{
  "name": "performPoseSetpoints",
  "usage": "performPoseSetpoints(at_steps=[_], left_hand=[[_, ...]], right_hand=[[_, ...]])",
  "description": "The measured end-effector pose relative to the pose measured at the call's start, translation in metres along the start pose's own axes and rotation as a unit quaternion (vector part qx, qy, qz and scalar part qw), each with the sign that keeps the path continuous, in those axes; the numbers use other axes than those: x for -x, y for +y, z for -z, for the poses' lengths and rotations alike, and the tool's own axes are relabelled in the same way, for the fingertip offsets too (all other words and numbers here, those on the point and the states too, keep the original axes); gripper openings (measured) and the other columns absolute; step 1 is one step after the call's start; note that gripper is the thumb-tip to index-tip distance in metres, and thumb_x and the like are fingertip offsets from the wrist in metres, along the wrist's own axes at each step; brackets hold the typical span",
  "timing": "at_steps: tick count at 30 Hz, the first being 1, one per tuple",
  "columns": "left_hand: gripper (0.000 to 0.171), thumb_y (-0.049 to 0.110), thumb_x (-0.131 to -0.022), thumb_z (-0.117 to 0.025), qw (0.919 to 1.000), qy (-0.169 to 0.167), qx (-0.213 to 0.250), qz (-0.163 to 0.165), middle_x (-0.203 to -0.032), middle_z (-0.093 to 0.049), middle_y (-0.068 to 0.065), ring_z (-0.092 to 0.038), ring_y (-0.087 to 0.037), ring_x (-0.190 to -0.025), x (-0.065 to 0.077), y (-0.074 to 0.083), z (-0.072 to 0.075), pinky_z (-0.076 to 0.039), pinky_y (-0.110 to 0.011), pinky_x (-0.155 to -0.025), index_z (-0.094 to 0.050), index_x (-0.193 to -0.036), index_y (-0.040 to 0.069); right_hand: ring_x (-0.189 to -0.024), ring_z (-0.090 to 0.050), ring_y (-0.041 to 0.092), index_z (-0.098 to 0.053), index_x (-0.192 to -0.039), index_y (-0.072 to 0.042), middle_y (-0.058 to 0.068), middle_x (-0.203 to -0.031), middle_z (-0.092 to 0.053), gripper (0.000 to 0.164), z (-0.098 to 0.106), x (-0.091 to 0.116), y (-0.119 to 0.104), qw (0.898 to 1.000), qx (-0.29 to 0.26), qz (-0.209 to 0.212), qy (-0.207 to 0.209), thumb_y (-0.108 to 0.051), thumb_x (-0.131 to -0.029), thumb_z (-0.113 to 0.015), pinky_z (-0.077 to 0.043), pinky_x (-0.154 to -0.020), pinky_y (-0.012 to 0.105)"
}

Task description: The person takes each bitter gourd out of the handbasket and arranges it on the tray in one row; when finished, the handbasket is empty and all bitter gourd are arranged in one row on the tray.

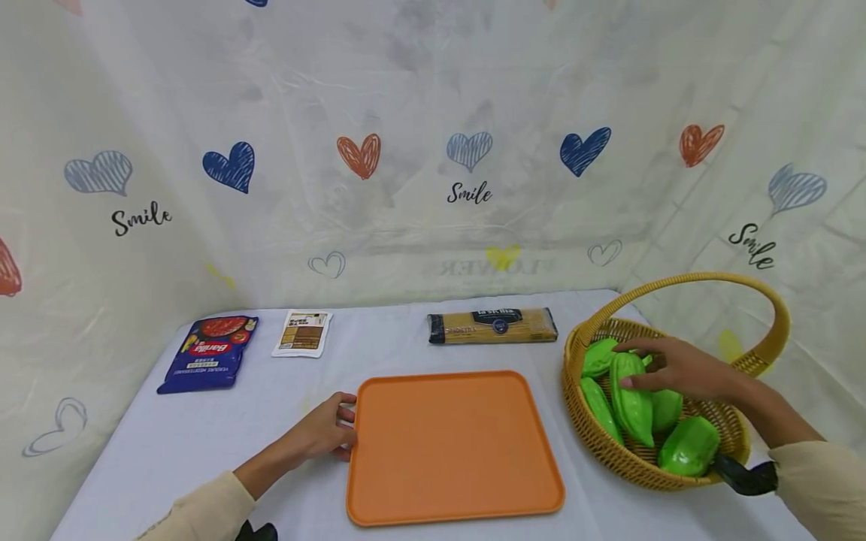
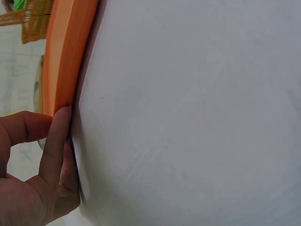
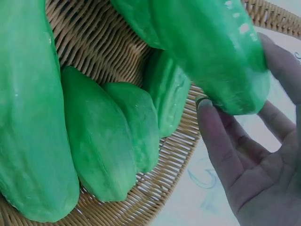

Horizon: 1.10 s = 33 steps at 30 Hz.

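Head view: your R hand [image 1: 683,368] is over the basket [image 1: 595,443], fingers bent, holding a long green veg [image 1: 634,406] by its far end. The veg is in the basket, long way pointing twd you. R hand's nearer; your L hand [image 1: 325,432] is at the tray [image 1: 453,447] edge farthest from the basket.

L wrist view: thumb & finger pinch the tray edge.

R wrist view: thumb & fingers part-open, w/ veg end btwn, near basket rim.

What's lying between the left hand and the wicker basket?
The orange tray lies there, the left hand at its left edge, then a bare strip of white tablecloth before the wicker basket; the head view shows this.
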<state>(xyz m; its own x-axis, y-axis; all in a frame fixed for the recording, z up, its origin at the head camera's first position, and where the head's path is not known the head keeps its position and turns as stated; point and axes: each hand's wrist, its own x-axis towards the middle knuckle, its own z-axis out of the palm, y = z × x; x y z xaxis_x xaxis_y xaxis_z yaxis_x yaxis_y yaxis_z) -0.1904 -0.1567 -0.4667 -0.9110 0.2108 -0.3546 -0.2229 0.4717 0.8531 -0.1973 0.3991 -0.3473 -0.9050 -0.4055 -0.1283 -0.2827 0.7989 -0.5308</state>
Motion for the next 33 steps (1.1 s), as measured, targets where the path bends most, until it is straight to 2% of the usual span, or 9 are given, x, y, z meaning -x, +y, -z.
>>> performPoseSetpoints(at_steps=[6, 13, 17, 20, 23, 28, 30, 33], left_hand=[[0.069, -0.002, -0.078, -0.071, 0.9999, 0.007, -0.007, 0.007, -0.113, -0.058, -0.015, -0.064, -0.02, -0.08, 0.002, 0.003, -0.001, -0.063, -0.036, -0.063, -0.042, -0.141, -0.003], [0.07, -0.003, -0.076, -0.07, 0.9999, 0.011, -0.001, 0.003, -0.112, -0.057, -0.016, -0.064, -0.019, -0.08, 0.002, 0.001, -0.001, -0.063, -0.036, -0.062, -0.042, -0.14, -0.004], [0.07, -0.003, -0.076, -0.07, 0.9999, 0.011, 0.001, -0.001, -0.112, -0.057, -0.016, -0.064, -0.02, -0.08, 0.002, 0.0, 0.0, -0.063, -0.036, -0.062, -0.042, -0.14, -0.004], [0.07, -0.002, -0.076, -0.07, 0.9999, 0.009, 0.0, -0.006, -0.112, -0.057, -0.016, -0.064, -0.02, -0.08, 0.001, -0.001, 0.0, -0.063, -0.036, -0.062, -0.042, -0.14, -0.004], [0.07, -0.001, -0.077, -0.071, 1.0, 0.005, -0.003, -0.007, -0.112, -0.057, -0.015, -0.064, -0.019, -0.08, 0.001, -0.002, 0.0, -0.063, -0.036, -0.062, -0.042, -0.14, -0.004], [0.07, 0.0, -0.077, -0.072, 1.0, 0.002, -0.005, -0.008, -0.113, -0.057, -0.015, -0.064, -0.019, -0.081, 0.001, -0.002, 0.001, -0.063, -0.035, -0.063, -0.041, -0.141, -0.004], [0.071, 0.0, -0.078, -0.072, 1.0, 0.0, -0.004, -0.007, -0.113, -0.057, -0.015, -0.064, -0.019, -0.081, 0.001, -0.003, 0.002, -0.063, -0.035, -0.063, -0.041, -0.141, -0.004], [0.07, 0.001, -0.078, -0.073, 1.0, -0.002, -0.001, -0.005, -0.114, -0.056, -0.015, -0.064, -0.019, -0.081, 0.0, -0.003, 0.002, -0.063, -0.034, -0.064, -0.041, -0.141, -0.003]], right_hand=[[-0.111, -0.063, 0.023, -0.042, -0.148, -0.001, 0.034, -0.142, -0.043, 0.059, 0.003, 0.008, -0.003, 0.995, -0.1, -0.007, -0.021, -0.023, -0.097, -0.064, -0.061, -0.073, 0.032], [-0.113, -0.061, 0.011, -0.036, -0.153, -0.005, 0.034, -0.156, -0.026, 0.059, 0.007, 0.017, -0.011, 0.988, -0.134, -0.023, -0.067, -0.022, -0.101, -0.057, -0.061, -0.078, 0.032], [-0.112, -0.061, 0.001, -0.037, -0.154, -0.009, 0.033, -0.158, -0.024, 0.056, 0.005, 0.022, -0.016, 0.985, -0.141, -0.025, -0.094, -0.022, -0.101, -0.055, -0.06, -0.079, 0.032], [-0.113, -0.06, -0.002, -0.04, -0.153, -0.013, 0.032, -0.158, -0.025, 0.053, 0.004, 0.024, -0.021, 0.981, -0.151, -0.014, -0.118, -0.02, -0.102, -0.053, -0.06, -0.08, 0.032], [-0.118, -0.056, -0.004, -0.043, -0.152, -0.017, 0.021, -0.157, -0.034, 0.05, 0.003, 0.025, -0.026, 0.978, -0.153, 0.004, -0.138, -0.016, -0.102, -0.051, -0.059, -0.082, 0.032], [-0.124, -0.051, -0.005, -0.046, -0.151, -0.019, -0.015, -0.148, -0.049, 0.05, -0.001, 0.025, -0.038, 0.976, -0.149, 0.035, -0.155, -0.013, -0.102, -0.051, -0.058, -0.084, 0.029], [-0.124, -0.052, -0.004, -0.046, -0.151, -0.017, -0.017, -0.148, -0.049, 0.05, -0.004, 0.025, -0.045, 0.973, -0.157, 0.04, -0.161, -0.012, -0.102, -0.052, -0.058, -0.085, 0.028], [-0.121, -0.055, 0.0, -0.044, -0.152, -0.016, -0.013, -0.148, -0.049, 0.051, -0.009, 0.023, -0.054, 0.973, -0.164, 0.04, -0.16, -0.013, -0.102, -0.052, -0.058, -0.085, 0.028]])
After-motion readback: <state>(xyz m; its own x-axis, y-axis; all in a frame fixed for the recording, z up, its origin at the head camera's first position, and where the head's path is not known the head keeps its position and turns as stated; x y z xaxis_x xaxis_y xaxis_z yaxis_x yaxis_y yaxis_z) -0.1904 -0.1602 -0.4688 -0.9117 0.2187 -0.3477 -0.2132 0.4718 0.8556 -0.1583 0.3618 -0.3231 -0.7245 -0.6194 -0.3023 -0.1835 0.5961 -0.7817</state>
